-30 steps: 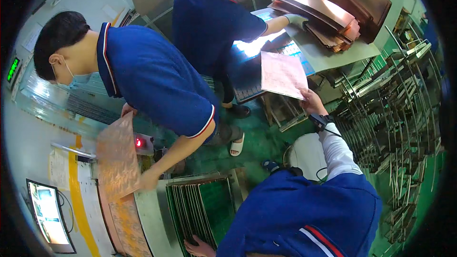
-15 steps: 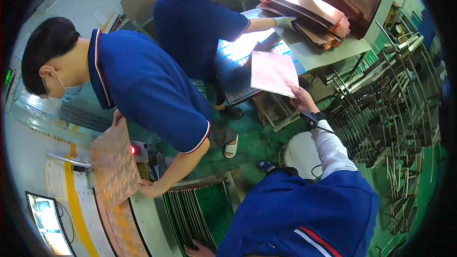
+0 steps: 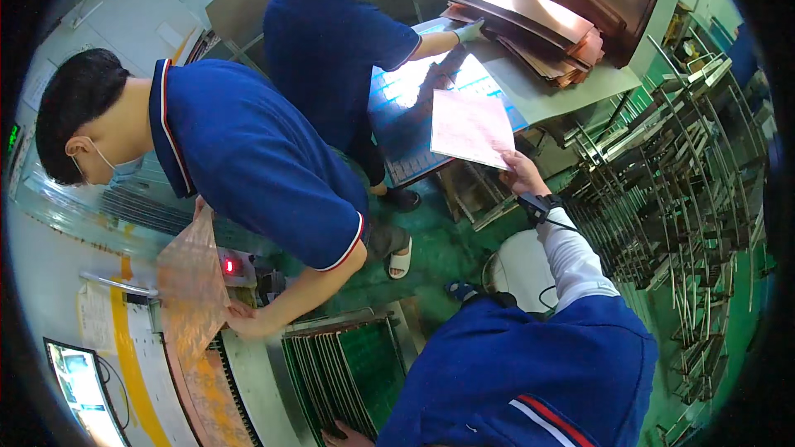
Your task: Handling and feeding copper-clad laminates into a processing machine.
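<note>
My right hand (image 3: pixel 525 175) pinches the near right corner of a pink sheet of paper (image 3: pixel 472 126), held out flat in front of me over the front edge of the table. Faint printed lines cover the sheet. Low in the picture, my left hand (image 3: pixel 348 437) is partly cut off by the lower edge. Its visible fingers are stretched out at the near end of a rack (image 3: pixel 290 381) of thin upright panels (image 3: pixel 335 372). Whether those fingers touch a panel is hard to make out.
A co-worker at left holds a copper-patterned sheet (image 3: pixel 195 281) over a machine (image 3: pixel 265 389). Another co-worker's gloved hand (image 3: pixel 469 31) touches copper sheets (image 3: pixel 530 12) stacked on the table (image 3: pixel 609 87). Metal racks (image 3: pixel 679 199) crowd the right; a white round stool (image 3: pixel 526 265) stands near me.
The pink paper has shifted slightly left with my right hand. The co-worker at left has tilted the copper-patterned sheet. The other co-worker's gloved hand has drawn left. My left hand stays put.
</note>
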`<state>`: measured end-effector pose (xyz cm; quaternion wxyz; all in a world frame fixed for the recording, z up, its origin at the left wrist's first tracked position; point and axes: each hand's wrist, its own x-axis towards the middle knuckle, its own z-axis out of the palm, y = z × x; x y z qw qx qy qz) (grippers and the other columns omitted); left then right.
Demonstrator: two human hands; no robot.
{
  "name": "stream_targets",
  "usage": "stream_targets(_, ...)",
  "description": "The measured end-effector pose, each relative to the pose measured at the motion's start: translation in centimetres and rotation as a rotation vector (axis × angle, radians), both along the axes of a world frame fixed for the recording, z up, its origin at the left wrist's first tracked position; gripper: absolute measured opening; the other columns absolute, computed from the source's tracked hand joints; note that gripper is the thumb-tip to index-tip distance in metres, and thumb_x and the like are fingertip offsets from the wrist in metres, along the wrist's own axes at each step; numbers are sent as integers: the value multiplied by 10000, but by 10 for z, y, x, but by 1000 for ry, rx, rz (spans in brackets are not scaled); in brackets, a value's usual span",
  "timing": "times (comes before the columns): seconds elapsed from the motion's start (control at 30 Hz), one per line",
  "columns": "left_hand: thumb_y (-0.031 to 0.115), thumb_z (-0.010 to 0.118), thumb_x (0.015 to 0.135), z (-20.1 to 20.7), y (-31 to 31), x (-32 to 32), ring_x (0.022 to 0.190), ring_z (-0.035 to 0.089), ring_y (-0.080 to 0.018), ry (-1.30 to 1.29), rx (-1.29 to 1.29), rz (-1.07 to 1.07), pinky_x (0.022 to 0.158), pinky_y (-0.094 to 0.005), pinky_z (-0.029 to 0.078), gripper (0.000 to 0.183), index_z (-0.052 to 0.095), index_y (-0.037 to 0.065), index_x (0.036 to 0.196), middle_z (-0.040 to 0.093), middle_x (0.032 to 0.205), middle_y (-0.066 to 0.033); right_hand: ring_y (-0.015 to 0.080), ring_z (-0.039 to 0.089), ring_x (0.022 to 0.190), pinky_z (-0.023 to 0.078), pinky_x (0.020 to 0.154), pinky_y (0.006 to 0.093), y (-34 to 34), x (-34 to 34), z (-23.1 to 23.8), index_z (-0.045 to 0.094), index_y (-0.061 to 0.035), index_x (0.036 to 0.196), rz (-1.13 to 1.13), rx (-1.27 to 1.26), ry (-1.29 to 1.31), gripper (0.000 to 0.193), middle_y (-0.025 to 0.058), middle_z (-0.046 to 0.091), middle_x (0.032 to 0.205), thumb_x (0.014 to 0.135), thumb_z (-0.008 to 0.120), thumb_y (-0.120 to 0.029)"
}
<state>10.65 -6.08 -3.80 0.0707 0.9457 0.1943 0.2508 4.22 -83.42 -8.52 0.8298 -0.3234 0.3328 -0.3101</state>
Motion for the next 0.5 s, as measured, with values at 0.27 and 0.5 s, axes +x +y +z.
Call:
stream_targets(0.27, 635, 705, 833, 7, -7, -2, 1244, 550, -339, 69, -16, 60, 1084, -485, 410, 661, 664, 173, 1304, 614, 1333, -116, 93, 620, 805, 498, 644, 308, 3, -1, 4, 645, -184, 1176, -33, 1, 50, 188, -70, 678, 971, 996, 591, -193)
stream_targets(0.5, 671, 683, 829, 11, -8, -1, 1244, 552, -341, 91, -14, 71, 1078, -492, 413, 688, 661, 181, 1311, 610, 1342, -124, 85, 632, 814, 517, 651, 311, 4, -2, 5, 648, -183, 1171, -10, -16, 76, 181, -75, 684, 961, 1002, 587, -206)
